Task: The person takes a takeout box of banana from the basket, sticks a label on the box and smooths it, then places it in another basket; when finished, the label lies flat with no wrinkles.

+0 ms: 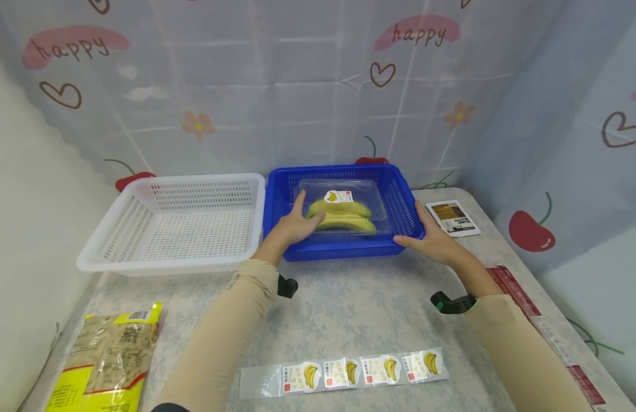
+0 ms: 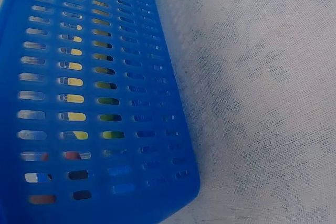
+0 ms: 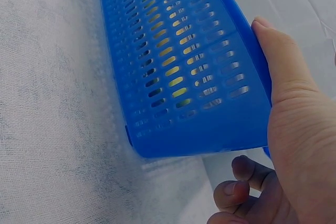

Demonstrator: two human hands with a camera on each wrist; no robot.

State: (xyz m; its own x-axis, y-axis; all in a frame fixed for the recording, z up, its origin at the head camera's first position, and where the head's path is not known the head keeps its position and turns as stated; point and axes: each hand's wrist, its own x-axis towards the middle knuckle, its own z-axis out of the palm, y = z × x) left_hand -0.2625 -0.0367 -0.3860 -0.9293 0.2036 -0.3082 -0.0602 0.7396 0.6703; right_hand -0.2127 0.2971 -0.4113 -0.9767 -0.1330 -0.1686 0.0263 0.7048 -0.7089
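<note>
A clear plastic box (image 1: 376, 207) of bananas (image 1: 344, 222), with a banana sticker (image 1: 338, 197) on its lid, lies inside the blue basket (image 1: 344, 250). My left hand (image 1: 297, 226) reaches over the basket's front left corner, its fingers extended along the box's left side and its thumb over the box's near left part. At the front right corner, my right hand (image 1: 433, 240) grips the basket. In the right wrist view its thumb (image 3: 281, 56) lies along the rim, while other fingers curl outside the corner. The left wrist view shows the basket's slotted wall (image 2: 94, 98), with the left hand out of sight.
A white basket (image 1: 194, 266) stands left of the blue one. Several banana stickers lie on a backing strip (image 1: 261, 382) near the front. A yellow and brown packet (image 1: 109, 360) is at front left, and a white flat package (image 1: 453, 218) at right. A printed curtain (image 1: 297, 86) hangs behind.
</note>
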